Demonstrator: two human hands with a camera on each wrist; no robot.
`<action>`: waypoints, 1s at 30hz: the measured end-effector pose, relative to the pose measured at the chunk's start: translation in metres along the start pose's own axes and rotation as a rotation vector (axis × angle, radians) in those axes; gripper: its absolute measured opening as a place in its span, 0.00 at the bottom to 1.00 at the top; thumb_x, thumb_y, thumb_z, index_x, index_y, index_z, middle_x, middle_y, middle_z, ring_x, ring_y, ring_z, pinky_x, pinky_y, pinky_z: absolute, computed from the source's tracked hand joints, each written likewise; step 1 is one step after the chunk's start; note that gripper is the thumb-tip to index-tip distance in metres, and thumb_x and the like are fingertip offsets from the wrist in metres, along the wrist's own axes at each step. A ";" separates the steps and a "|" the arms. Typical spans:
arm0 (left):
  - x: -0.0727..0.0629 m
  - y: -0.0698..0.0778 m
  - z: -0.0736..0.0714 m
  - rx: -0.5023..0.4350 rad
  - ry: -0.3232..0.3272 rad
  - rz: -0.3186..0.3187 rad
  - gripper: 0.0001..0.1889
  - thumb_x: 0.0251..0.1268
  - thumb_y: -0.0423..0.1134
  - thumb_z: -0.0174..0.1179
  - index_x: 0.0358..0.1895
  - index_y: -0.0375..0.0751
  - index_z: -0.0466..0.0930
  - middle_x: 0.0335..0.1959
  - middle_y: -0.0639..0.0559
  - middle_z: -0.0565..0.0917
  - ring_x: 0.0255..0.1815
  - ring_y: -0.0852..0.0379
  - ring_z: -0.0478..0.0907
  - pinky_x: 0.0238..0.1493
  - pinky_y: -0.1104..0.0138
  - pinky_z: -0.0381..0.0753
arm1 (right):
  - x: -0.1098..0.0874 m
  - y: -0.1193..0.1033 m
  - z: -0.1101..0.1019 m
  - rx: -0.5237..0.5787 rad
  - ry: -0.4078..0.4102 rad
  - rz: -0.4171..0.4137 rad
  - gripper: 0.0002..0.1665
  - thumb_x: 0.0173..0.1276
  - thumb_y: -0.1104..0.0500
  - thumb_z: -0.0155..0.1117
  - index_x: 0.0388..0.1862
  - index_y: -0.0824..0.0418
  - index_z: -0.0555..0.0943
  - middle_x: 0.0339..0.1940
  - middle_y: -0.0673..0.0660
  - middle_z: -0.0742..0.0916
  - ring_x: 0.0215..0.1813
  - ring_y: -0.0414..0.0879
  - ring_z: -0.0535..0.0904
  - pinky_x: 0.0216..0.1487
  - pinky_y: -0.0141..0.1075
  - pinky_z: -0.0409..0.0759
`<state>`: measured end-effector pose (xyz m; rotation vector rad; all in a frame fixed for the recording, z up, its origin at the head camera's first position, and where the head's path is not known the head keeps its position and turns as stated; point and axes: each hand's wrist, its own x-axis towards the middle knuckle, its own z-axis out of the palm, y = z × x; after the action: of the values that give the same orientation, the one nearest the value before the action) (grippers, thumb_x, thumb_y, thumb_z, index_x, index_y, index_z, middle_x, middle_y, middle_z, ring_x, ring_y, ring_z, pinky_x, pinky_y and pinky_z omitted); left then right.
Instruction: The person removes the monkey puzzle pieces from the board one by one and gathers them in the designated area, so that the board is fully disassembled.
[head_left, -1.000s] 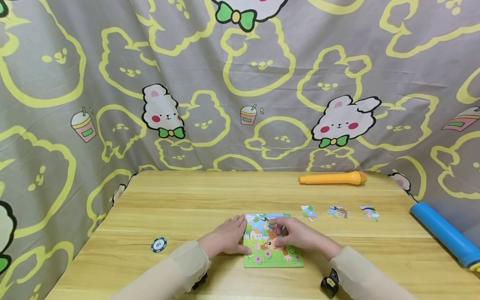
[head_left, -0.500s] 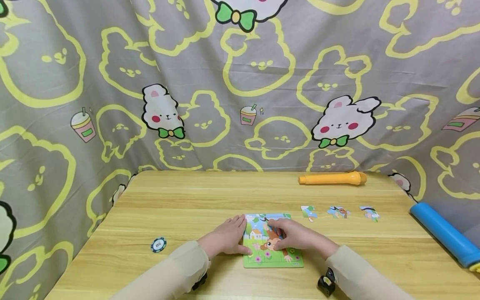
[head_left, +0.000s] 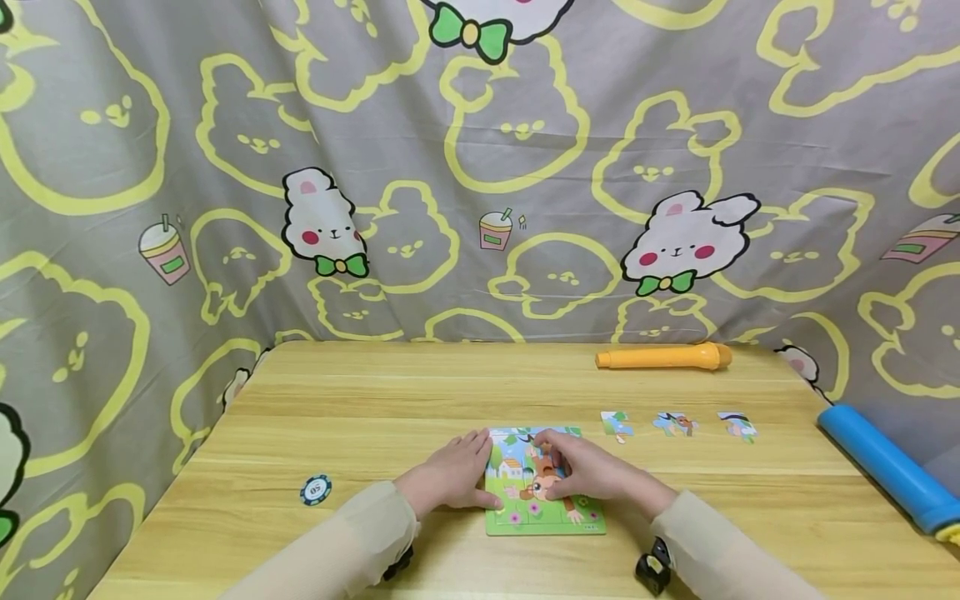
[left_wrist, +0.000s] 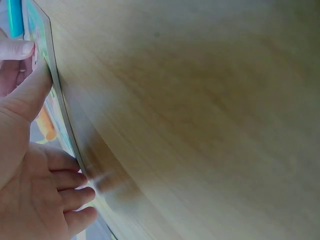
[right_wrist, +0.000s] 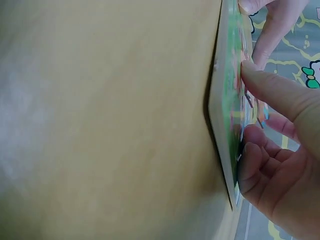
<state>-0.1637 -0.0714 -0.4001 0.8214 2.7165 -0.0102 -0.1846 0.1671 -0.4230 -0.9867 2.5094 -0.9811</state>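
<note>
Green puzzle board (head_left: 528,502): flat on the table (head_left: 375,392), between our hands.
Left hand (head_left: 453,475): fingers fairly straight along its left edge, thumb over it.
Right hand (head_left: 592,468): fingers curled about a raised puzzle piece (right_wrist: 258,111).
Loose pieces (head_left: 677,424): three, spaced rightward of its far corner.
Room: wood leftward to the chip (head_left: 316,490), rightward to the blue tube (head_left: 885,467).

The grey, yellow-printed curtain (head_left: 420,125) across the upper frame is matt, softly creased cloth. Below, the pale yellow wood-grained table (head_left: 420,392) looks smooth, with a faint sheen. At lower centre, the green-and-blue rectangular puzzle board (head_left: 546,529) looks like smooth printed card. The orange microphone-shaped toy (head_left: 663,357) and long blue cylinder (head_left: 885,467), at right, look like smooth plastic.
</note>
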 end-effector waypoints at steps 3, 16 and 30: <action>0.000 0.000 -0.001 0.003 0.003 0.001 0.48 0.55 0.66 0.54 0.69 0.33 0.54 0.70 0.42 0.55 0.70 0.48 0.51 0.67 0.58 0.53 | -0.001 0.000 0.000 0.028 0.009 -0.008 0.30 0.59 0.56 0.68 0.58 0.59 0.68 0.33 0.52 0.75 0.30 0.43 0.69 0.30 0.33 0.70; 0.000 0.000 0.000 0.011 0.001 0.000 0.47 0.56 0.65 0.53 0.70 0.33 0.53 0.71 0.42 0.54 0.70 0.48 0.50 0.67 0.59 0.52 | -0.001 -0.001 0.002 0.243 0.141 0.062 0.06 0.68 0.64 0.56 0.43 0.62 0.74 0.29 0.54 0.78 0.22 0.47 0.75 0.21 0.37 0.77; -0.001 0.000 0.002 -0.001 0.014 0.002 0.48 0.55 0.66 0.54 0.70 0.33 0.54 0.71 0.42 0.53 0.70 0.48 0.50 0.67 0.58 0.53 | -0.029 0.008 -0.029 0.344 0.239 0.139 0.07 0.66 0.60 0.59 0.39 0.64 0.77 0.28 0.60 0.80 0.24 0.50 0.74 0.19 0.37 0.75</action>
<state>-0.1630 -0.0721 -0.4015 0.8277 2.7286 -0.0030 -0.1807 0.2054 -0.4073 -0.6148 2.4293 -1.4964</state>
